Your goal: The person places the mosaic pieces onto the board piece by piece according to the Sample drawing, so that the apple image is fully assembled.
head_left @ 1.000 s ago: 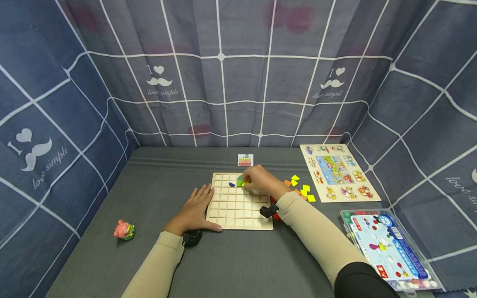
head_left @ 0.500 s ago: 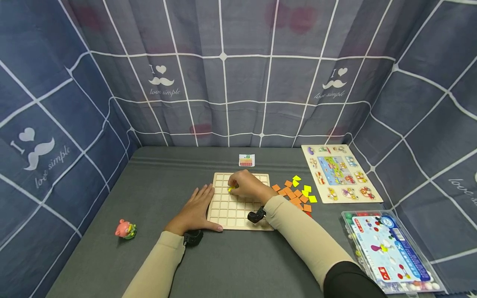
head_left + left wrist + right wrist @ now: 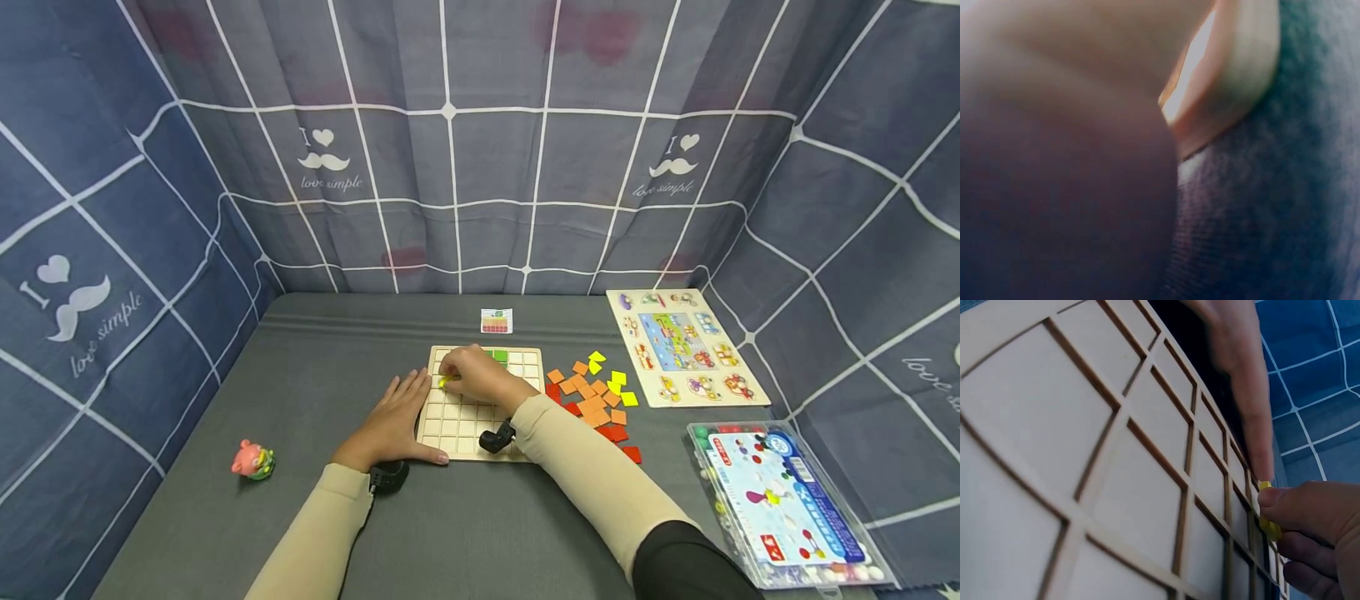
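A wooden grid board [image 3: 450, 433] lies flat on the grey table. Spread along its left edge, my left hand [image 3: 392, 423] has straight fingers and the thumb at the near corner. My right hand [image 3: 480, 373] is over the board's upper left part. Between thumb and fingers it pinches a small yellow piece [image 3: 1269, 526], upright against the grid in the right wrist view. Green pieces [image 3: 497, 356] sit in the board's far row, partly behind the right hand. The left wrist view is blurred, with the board's edge [image 3: 1235, 81] beside the hand.
Loose orange tiles [image 3: 592, 404], red tiles [image 3: 632, 454] and yellow tiles [image 3: 628, 398] lie right of the board. A small printed card [image 3: 497, 321] is behind it. Farther right are a picture puzzle board [image 3: 720, 392] and a clear plastic case [image 3: 787, 500]. A pink pig figurine [image 3: 252, 460] stands left.
My right hand has moved left across the board with the yellow piece, away from the green pieces. More orange and red tiles show beside the arm. My left hand has stayed in place.
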A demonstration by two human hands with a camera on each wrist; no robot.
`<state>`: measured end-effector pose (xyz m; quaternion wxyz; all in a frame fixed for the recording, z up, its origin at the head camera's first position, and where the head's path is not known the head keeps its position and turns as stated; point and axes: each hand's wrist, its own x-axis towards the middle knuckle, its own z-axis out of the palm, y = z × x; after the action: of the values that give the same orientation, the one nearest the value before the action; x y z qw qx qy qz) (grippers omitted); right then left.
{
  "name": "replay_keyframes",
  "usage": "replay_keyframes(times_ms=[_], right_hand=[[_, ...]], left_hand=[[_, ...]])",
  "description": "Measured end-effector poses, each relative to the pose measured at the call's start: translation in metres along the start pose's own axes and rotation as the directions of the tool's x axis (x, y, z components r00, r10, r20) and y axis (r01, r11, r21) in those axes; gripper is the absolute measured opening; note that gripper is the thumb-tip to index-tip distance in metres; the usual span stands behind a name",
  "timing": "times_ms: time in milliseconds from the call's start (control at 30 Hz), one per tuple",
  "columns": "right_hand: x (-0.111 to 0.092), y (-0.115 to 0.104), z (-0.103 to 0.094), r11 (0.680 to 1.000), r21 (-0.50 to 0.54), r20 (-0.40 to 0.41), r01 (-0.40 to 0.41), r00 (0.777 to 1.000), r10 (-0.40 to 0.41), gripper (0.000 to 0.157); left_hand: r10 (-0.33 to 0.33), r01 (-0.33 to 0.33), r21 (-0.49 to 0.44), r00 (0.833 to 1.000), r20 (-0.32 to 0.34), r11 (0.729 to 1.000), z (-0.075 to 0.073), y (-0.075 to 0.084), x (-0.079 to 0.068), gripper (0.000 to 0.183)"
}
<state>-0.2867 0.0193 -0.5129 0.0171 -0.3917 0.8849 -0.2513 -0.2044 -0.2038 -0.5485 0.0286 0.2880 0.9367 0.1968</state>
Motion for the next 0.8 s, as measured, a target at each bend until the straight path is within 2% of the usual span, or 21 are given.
replay_keyframes(times_ms=[200, 433, 800], right_hand=[[0.007, 0.0, 0.01, 1.0, -0.005, -0.014, 0.003, 1.0, -0.003, 0.018], [0.009, -0.004, 0.013, 0.999, 0.012, -0.045, 0.03, 0.999, -0.03, 0.017], [0.01, -0.011, 0.014, 0.998, -0.003, -0.062, -0.055, 0.997, 0.055, 0.017]], left_hand=[[0.007, -0.007, 0.0, 1.0, -0.013, 1.0, -0.002, 0.001, -0.001, 0.151], [0.001, -0.001, 0.0, 1.0, -0.01, 1.0, -0.001, 0.001, 0.0, 0.151], [0.011, -0.011, 0.019, 1.0, -0.01, 1.0, 0.0, 0.0, 0.001, 0.153]])
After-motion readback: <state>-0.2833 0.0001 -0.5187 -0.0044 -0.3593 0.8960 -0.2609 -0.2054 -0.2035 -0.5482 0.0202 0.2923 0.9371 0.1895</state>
